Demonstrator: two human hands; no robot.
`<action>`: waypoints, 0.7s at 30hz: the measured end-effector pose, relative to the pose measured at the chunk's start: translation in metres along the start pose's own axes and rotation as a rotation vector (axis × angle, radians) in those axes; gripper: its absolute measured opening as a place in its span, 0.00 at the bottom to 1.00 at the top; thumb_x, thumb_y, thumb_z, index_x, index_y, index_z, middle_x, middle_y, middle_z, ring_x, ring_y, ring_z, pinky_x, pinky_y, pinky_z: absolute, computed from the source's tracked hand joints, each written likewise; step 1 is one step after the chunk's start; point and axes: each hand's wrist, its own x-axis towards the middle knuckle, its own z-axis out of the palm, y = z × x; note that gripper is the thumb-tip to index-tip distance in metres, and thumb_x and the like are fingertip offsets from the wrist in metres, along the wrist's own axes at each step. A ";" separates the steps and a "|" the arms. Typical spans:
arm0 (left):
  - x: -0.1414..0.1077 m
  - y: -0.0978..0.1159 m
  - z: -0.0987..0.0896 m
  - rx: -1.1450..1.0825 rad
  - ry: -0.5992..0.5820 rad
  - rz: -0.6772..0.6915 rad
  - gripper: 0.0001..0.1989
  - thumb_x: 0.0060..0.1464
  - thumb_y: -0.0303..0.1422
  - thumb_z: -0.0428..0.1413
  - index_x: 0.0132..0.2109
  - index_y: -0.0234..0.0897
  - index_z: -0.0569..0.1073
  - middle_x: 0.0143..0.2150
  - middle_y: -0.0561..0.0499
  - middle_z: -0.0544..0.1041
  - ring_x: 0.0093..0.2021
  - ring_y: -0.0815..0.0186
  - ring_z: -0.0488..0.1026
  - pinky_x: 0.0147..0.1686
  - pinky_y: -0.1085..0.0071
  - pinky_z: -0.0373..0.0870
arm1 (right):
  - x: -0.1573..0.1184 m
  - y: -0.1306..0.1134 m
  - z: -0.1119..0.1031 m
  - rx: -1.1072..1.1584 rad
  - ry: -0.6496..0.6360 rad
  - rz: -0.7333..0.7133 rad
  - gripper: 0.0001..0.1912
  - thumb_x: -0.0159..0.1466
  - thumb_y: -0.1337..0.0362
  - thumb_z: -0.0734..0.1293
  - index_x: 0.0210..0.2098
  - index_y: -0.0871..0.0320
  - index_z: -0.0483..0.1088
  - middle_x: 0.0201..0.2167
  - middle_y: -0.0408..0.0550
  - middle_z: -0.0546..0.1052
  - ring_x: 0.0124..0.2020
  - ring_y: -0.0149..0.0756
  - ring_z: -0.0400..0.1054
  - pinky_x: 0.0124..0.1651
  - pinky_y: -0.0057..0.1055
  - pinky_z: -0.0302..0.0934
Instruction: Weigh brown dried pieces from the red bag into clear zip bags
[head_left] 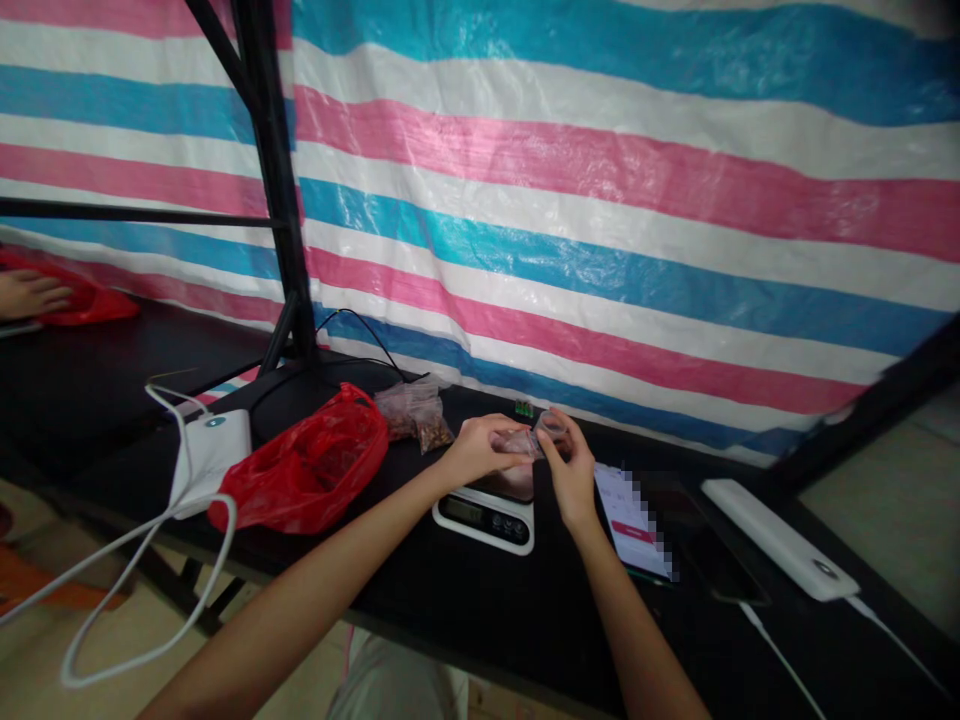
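Note:
Over a white digital kitchen scale, my two hands are close together. My left hand is closed on a small clear plastic bag; its contents are too small to make out. Pinched in my right hand is a small clear round cup, tilted and meeting the mouth of the bag. Small zip bags of brownish bits lie to the left of my hands. Just behind my hands sits a small green item.
A red plastic bag and a white power bank with a looping cable stand left. To the right lie a lit phone, a dark phone and another white power bank. Another person's hand is at far left.

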 end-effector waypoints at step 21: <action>-0.012 0.007 -0.009 -1.077 -0.071 -0.375 0.24 0.47 0.42 0.59 0.51 0.36 0.71 0.43 0.43 0.77 0.39 0.64 0.75 0.39 0.72 0.69 | -0.005 -0.016 -0.002 0.114 0.074 -0.066 0.22 0.55 0.58 0.68 0.48 0.55 0.63 0.45 0.51 0.71 0.45 0.39 0.67 0.48 0.39 0.59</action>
